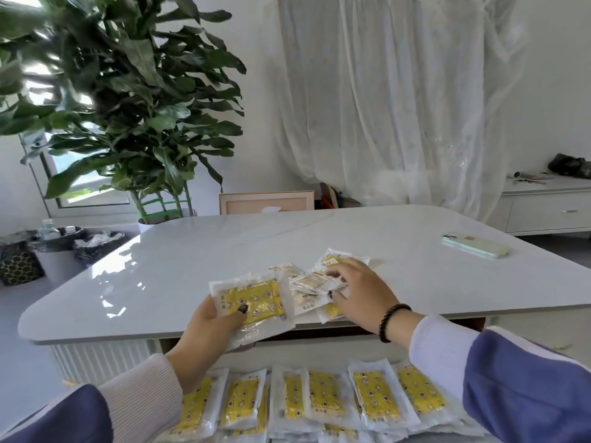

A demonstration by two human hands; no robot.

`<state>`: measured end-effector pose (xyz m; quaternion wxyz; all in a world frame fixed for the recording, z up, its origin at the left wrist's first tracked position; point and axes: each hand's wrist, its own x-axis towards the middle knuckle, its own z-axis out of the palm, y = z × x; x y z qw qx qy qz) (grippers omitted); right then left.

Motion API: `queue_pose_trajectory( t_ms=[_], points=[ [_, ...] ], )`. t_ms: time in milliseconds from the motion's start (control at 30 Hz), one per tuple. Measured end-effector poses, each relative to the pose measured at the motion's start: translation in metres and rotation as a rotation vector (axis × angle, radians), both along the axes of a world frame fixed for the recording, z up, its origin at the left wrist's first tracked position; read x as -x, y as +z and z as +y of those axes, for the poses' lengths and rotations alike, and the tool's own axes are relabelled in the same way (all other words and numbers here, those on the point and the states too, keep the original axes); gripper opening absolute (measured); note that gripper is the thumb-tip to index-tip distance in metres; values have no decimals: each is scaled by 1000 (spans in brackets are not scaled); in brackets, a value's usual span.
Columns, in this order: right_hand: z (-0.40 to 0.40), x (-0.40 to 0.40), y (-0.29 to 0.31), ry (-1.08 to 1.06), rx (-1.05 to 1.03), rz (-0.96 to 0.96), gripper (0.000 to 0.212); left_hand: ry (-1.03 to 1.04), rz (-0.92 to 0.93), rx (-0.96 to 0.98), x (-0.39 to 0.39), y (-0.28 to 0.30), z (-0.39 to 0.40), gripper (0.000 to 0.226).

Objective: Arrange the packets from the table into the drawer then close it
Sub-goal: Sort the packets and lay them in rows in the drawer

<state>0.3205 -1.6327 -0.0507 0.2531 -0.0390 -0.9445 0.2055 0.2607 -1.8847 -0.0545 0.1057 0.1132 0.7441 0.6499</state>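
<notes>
- Landmark: white table (pixel 192 251); everything below is placed against it.
- Far left of table, on floor: dark-lined bins (pixel 80 244) with a bottle (pixel 48 231) poking up, patterned bag (pixel 19 266) beside them, partly cut by the frame edge.
- Behind table's left corner: big leafy plant (pixel 128 107); its pot is mostly hidden by the tabletop.
- Left hand (pixel 211 327) at table's near edge, thumb on top and fingers underneath, gripping a yellow packet (pixel 252 302) that overhangs the edge; the fingers under it are hidden.
- Below table's near edge: open drawer, walls not visible, only a row of yellow packets in drawer (pixel 319 398) lying flat and overlapping; lower layers and both ends covered by sleeves or cut off at frame bottom.
- Just right of the held packet, on table near the edge: loose pile of packets (pixel 319 282), blurred, count unclear.
- Right hand (pixel 358 289) palm down on that pile, fingers curled over the top packets; can't tell for sure if it pinches one or only presses. Bead bracelet (pixel 388 321) on the wrist.
- Behind table's far edge: framed board (pixel 265 201), only its top shows.
- Right part of tabletop: pale green phone (pixel 475 246), well apart from the pile.
- Beyond table, right: white sheer curtain (pixel 399 107), low cabinet (pixel 550 209) with dark blurred items on top.
</notes>
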Motion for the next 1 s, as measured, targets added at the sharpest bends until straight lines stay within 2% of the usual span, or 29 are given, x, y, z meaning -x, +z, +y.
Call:
queue_pose_trajectory(
  t_ms=[100, 200, 300, 467, 567, 633, 700, 833, 1000],
  points=[
    [2, 23, -8, 32, -236, -155, 52, 73, -20, -59, 1, 1, 1, 22],
    [7, 36, -15, -8, -185, -293, 59, 95, -43, -92, 2, 2, 4, 19],
    [16, 48, -17, -36, -206, -294, 50, 104, -46, -87, 2, 1, 5, 15],
    [26, 59, -11, -42, -358, -110, 27, 156, -55, -81, 13, -8, -1, 24],
    [36, 55, 1, -69, -231, 101, 20, 214, -43, -114, 25, -8, -6, 25],
    [41, 55, 9, -150, -255, 311, 16, 248, -33, -138, 36, -8, -9, 25],
    [43, 60, 15, -215, -304, 407, 11, 271, -18, -146, 49, -9, -11, 27],
    [31, 73, 33, -276, -427, 260, 14, 307, 26, -117, 74, -16, -7, 31],
    [-16, 108, 46, -242, -656, -52, 25, 317, 53, -137, 99, -23, 0, 24]
  ],
)
